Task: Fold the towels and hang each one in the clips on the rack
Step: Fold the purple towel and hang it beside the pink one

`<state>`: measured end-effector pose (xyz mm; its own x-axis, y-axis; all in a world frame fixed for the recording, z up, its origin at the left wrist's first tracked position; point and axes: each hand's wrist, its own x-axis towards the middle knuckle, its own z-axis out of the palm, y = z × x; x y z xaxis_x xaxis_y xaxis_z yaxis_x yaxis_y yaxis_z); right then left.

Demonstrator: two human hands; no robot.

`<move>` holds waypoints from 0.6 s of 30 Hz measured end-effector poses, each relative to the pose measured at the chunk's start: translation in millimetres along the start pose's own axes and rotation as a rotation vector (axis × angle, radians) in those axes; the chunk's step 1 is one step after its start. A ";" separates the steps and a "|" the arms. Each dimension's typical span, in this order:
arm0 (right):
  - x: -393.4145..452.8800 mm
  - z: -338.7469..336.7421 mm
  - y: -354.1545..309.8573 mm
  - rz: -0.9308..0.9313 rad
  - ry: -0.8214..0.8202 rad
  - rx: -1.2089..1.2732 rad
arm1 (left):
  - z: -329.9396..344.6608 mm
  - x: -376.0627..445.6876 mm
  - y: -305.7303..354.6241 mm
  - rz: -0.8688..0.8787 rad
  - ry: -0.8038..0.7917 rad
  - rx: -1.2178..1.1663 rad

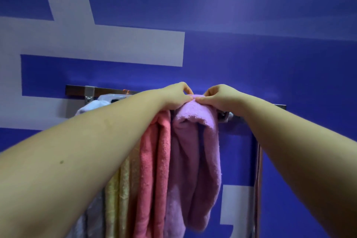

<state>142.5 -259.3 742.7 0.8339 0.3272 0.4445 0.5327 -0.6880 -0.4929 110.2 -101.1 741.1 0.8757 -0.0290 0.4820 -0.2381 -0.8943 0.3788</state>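
Both hands' grip pinches lilac towel (195, 152) top.

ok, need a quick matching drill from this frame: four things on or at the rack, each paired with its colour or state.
Column 1:
1. lilac towel
2. pink towel
3. yellow towel
4. left hand

Column 2:
A. hangs between the yellow and lilac ones
B. pinches the top of a towel at the rail
C. rightmost on the rack, held at its top by both hands
D. partly hidden behind the left forearm

Pairs: 1-C, 2-A, 3-D, 4-B. The right hand pinches the same lilac towel.
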 end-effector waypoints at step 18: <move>-10.7 -13.7 -2.9 -0.029 -0.037 0.258 | -13.0 -11.2 7.2 -0.053 -0.049 -0.333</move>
<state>130.0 -269.7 749.6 0.8197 0.3717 0.4359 0.5721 -0.4917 -0.6565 93.2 -101.4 748.7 0.9079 -0.0149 0.4189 -0.3083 -0.7007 0.6434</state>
